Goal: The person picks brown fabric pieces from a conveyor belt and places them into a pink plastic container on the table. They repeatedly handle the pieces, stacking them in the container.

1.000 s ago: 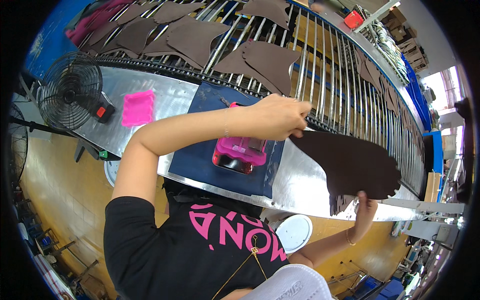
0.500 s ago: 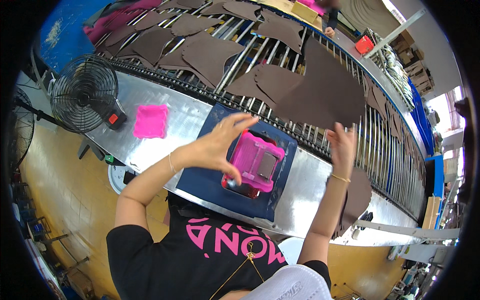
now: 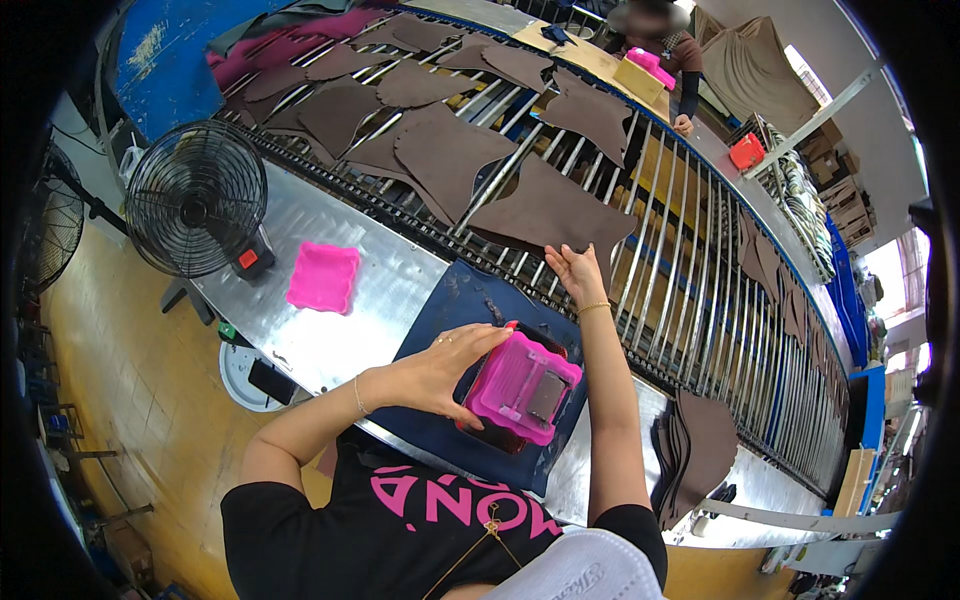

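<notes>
A pink scalloped-edged tray [image 3: 510, 375], with a small dark brown piece [image 3: 547, 395] in it, rests on a red and black base. Both sit on the dark blue mat [image 3: 430, 325] before me. My left hand [image 3: 435, 372] spans the tray's left side, thumb at the near corner and fingers at the far one. My right hand [image 3: 578, 275] reaches across to the roller rack, its fingertips closed on the near edge of a dark brown leather-like piece [image 3: 555, 205]. How firmly either hand grips is hard to see.
More brown pieces [image 3: 455, 150] lie over the metal rollers [image 3: 670, 260]. A second pink tray [image 3: 323, 277] and a black fan [image 3: 195, 205] stand on the metal table at left. A brown stack [image 3: 700, 450] sits beyond my right forearm. Another person [image 3: 660, 50] is across the rack.
My left hand has come down onto the pink tray. My right hand has moved left to the rack's near edge. The large dark piece that loomed over the rollers is gone from there.
</notes>
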{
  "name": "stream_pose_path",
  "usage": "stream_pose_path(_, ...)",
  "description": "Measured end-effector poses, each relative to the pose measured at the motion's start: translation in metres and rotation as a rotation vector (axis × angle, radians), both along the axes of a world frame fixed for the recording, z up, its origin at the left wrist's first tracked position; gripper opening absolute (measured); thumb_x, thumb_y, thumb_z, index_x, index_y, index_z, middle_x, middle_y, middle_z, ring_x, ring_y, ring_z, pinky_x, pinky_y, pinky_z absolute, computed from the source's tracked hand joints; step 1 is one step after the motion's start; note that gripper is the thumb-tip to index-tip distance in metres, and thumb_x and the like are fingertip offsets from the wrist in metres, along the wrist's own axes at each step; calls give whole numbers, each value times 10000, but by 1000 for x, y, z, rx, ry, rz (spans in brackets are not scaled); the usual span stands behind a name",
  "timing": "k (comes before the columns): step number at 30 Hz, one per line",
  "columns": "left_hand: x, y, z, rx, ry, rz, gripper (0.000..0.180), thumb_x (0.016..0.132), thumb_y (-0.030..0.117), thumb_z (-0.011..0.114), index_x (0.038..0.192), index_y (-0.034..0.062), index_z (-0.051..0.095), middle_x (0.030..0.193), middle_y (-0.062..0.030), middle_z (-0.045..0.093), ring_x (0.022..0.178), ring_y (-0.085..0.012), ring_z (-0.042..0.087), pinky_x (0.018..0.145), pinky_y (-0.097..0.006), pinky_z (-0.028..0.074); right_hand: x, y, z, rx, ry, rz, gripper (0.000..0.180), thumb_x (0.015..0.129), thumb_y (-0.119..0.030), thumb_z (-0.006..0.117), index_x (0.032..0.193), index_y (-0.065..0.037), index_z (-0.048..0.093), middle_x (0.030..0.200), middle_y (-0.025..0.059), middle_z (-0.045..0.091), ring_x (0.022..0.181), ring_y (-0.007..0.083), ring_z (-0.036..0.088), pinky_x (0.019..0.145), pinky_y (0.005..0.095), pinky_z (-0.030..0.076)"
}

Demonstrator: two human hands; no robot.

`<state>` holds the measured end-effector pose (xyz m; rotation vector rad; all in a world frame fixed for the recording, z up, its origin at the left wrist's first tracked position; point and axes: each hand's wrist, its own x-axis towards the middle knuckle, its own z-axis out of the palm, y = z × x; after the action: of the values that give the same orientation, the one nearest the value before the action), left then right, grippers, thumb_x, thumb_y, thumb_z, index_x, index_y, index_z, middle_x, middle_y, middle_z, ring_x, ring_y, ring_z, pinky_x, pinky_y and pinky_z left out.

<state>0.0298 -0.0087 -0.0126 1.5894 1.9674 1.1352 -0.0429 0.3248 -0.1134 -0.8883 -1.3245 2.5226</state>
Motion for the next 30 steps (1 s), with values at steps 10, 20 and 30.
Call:
stream_pose_path(10, -12, 8, -5, 58, -5, -113, 1231, 579, 431, 835, 1465, 48, 71, 1506, -194, 128, 1394, -367, 134, 1128, -444, 161, 88, 3, 62, 487, -86, -14, 431, 884, -354, 619, 1054, -12, 421, 691, 118, 599, 542, 166, 625, 423, 244, 511)
stream_pose_path(20, -12, 14, -10, 42, -134, -126, 1269, 528, 238, 883, 1469, 112, 41, 1496, -162, 200, 1390, -302, 198, 1130, -407, 171, 411, 83, 51, 1066, -559, -693, 226, 886, -220, 623, 989, -19, 598, 777, 92, 650, 628, 150, 627, 531, 237, 491)
stream_pose_path(30, -4, 14, -15, 62, -153, -99, 1281, 496, 248, 864, 1459, 88, 36, 1474, -197, 229, 1376, -327, 231, 1130, -401, 186, 484, 58, 20, 1448, -1352, -751, 515, 806, -367, 676, 1118, 35, 594, 1093, 234, 569, 1009, 382, 555, 874, 435, 452)
